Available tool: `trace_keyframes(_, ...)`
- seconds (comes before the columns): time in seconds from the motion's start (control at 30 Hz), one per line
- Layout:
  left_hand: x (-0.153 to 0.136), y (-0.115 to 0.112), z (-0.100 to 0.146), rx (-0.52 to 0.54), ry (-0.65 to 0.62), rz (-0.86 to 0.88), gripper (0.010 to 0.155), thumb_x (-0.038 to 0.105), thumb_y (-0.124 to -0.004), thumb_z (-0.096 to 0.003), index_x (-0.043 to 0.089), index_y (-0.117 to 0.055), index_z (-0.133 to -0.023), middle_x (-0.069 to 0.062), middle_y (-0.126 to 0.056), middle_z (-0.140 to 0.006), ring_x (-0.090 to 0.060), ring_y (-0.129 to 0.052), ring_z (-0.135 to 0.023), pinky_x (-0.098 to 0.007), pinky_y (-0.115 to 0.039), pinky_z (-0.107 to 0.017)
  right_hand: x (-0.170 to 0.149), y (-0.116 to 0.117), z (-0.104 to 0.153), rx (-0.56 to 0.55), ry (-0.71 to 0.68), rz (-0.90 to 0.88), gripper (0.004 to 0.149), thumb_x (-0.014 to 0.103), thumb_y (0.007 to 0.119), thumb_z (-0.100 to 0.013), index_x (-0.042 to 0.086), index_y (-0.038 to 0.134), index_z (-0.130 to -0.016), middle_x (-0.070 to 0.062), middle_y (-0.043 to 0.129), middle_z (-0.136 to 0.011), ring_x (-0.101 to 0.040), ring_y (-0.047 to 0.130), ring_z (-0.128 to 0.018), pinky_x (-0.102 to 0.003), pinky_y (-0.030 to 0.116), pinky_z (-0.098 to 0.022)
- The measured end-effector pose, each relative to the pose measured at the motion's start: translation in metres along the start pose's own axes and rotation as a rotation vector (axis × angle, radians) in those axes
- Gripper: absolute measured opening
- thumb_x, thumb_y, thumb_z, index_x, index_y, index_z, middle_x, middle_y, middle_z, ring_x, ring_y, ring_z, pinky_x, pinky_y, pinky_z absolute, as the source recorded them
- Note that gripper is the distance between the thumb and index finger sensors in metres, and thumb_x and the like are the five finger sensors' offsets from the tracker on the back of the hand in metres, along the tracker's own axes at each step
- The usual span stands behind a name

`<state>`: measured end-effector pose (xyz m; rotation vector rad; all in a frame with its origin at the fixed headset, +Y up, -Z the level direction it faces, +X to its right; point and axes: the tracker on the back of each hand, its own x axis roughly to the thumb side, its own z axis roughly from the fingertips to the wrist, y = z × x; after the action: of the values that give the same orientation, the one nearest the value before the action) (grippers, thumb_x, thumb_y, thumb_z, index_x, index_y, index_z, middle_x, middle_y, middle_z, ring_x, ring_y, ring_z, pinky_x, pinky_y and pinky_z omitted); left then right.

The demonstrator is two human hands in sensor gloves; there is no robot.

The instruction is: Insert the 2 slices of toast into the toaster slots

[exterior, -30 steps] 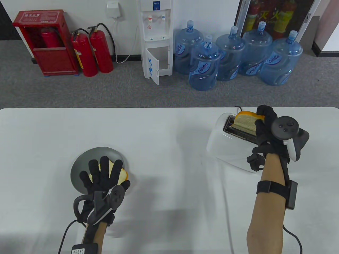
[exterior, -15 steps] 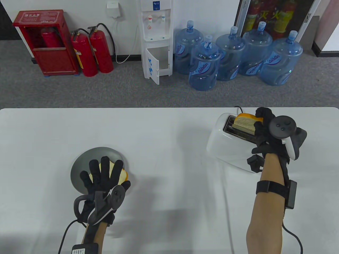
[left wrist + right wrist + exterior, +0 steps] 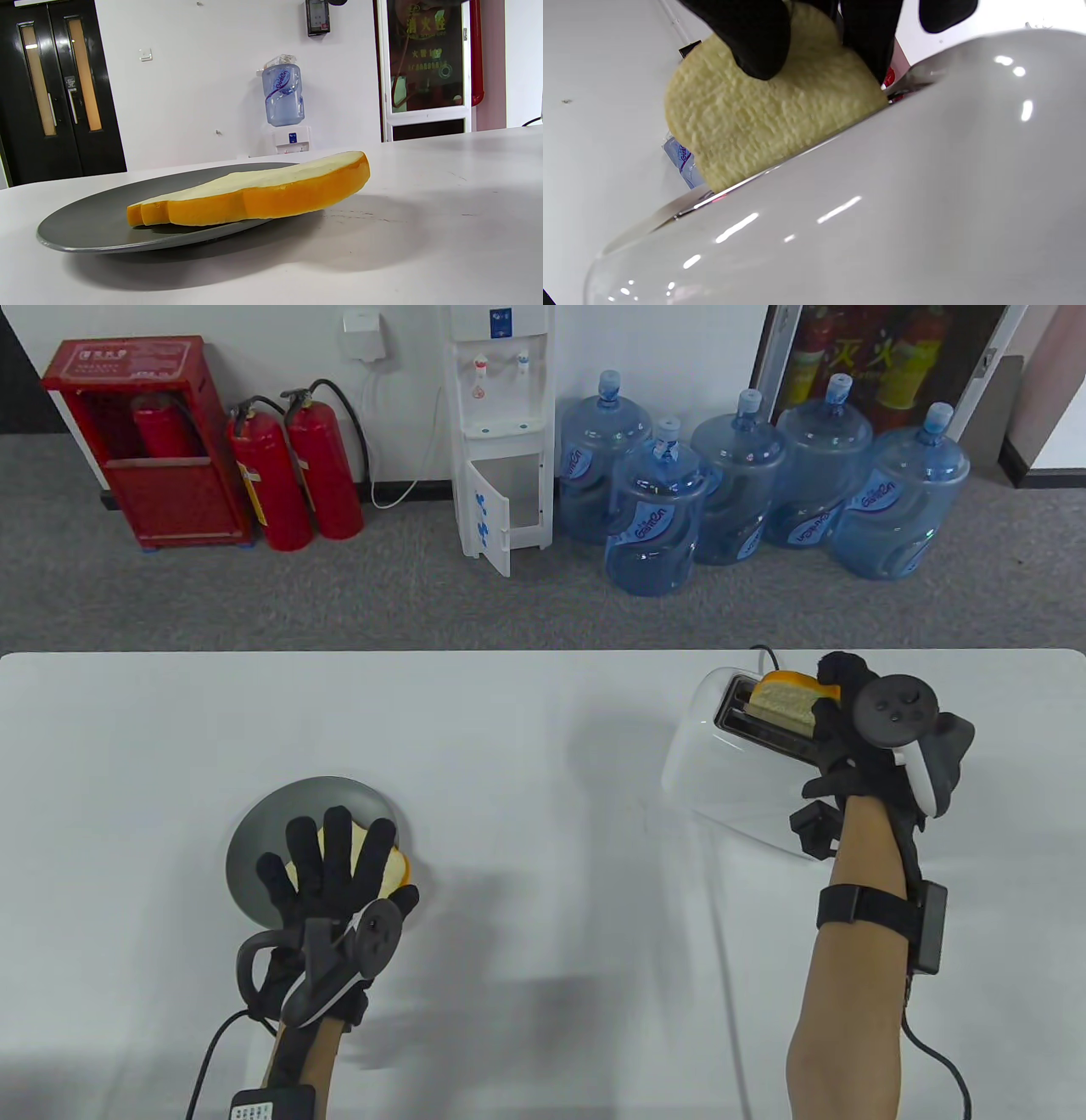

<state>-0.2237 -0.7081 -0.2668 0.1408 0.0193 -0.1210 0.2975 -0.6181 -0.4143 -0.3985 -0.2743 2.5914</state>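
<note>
The white toaster (image 3: 721, 780) stands at the table's far right. One toast slice (image 3: 780, 700) stands upright, partly sunk in its far slot, and my right hand (image 3: 827, 687) pinches its top edge. In the right wrist view black fingers (image 3: 755, 38) clamp that slice (image 3: 763, 123) above the toaster (image 3: 882, 212) shell. The second slice (image 3: 392, 872) lies on a grey plate (image 3: 271, 814) at the near left. My left hand (image 3: 327, 857) is spread flat over it with straight fingers. In the left wrist view the second slice (image 3: 254, 195) overhangs the plate (image 3: 85, 220) rim and no fingers show.
A black cord (image 3: 764, 651) leaves the toaster's back toward the far table edge. Beyond the table stand water bottles (image 3: 653, 517), a dispenser (image 3: 501, 432) and fire extinguishers (image 3: 297, 475) on the floor. White tabletop (image 3: 543, 746) lies between plate and toaster.
My right hand has sunk a little and drifted left, and the slice it pinches sits lower in the slot. The left hand and the plate slice have not moved.
</note>
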Motion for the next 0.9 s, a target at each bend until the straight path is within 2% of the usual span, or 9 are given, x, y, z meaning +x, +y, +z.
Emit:
trace_keyframes(0.4, 0.0, -0.001, 0.0, -0.003, 0.0, -0.001, 0.073, 0.069, -0.052, -0.0539, 0.044, -0.029, -0.118, -0.006, -0.018, -0.127, -0.044, -0.01, -0.113, -0.065, -0.015, -0.074, 0.004, 0.004, 0.0, 0.008, 0.012, 0.121, 0.056, 0.026, 0.071, -0.07, 0.042, 0.041, -0.114, -0.01, 0.055, -0.124, -0.04, 0.065, -0.114, -0.07, 0.04, -0.079)
trace_keyframes(0.6, 0.0, -0.001, 0.0, -0.003, -0.005, -0.006, 0.073, 0.069, -0.052, -0.0539, 0.044, -0.029, -0.118, -0.006, -0.017, -0.127, -0.044, -0.01, -0.113, -0.065, -0.015, -0.074, 0.004, 0.001, 0.002, 0.019, 0.013, 0.104, 0.054, 0.03, 0.067, -0.071, 0.041, 0.043, -0.118, -0.012, 0.055, -0.125, -0.042, 0.067, -0.113, -0.072, 0.039, -0.079)
trace_keyframes(0.9, 0.002, 0.0, 0.001, 0.002, -0.016, -0.001, 0.073, 0.069, -0.052, -0.054, 0.044, -0.029, -0.118, -0.006, -0.017, -0.127, -0.045, -0.009, -0.113, -0.065, -0.015, -0.074, 0.007, -0.008, 0.007, 0.038, 0.005, 0.102, 0.052, 0.029, 0.067, -0.071, 0.038, 0.05, -0.119, -0.014, 0.055, -0.126, -0.043, 0.066, -0.113, -0.072, 0.041, -0.079)
